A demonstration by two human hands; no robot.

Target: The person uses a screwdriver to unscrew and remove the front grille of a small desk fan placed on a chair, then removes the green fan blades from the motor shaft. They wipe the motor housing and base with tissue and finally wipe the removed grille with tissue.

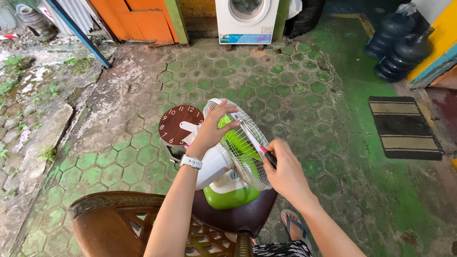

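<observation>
A small green and white electric fan (228, 185) stands on a dark brown round stool seat (243, 216). Its white wire grille (247, 147) faces right. My left hand (214, 126), with a white wristwatch, grips the top rim of the grille. My right hand (283, 169) holds a thin tool with a red and black handle (267, 154), its white tip lying against the grille's front. Behind the fan lies a round brown clock face (178, 124) with white numerals.
A carved wooden chair back (109, 214) is at the bottom left. A white washing machine (246, 21) stands at the far wall, with dark water jugs (397, 43) at the right and a striped doormat (404, 127). Mossy hexagonal paving covers the ground; my sandalled foot (295, 226) shows below.
</observation>
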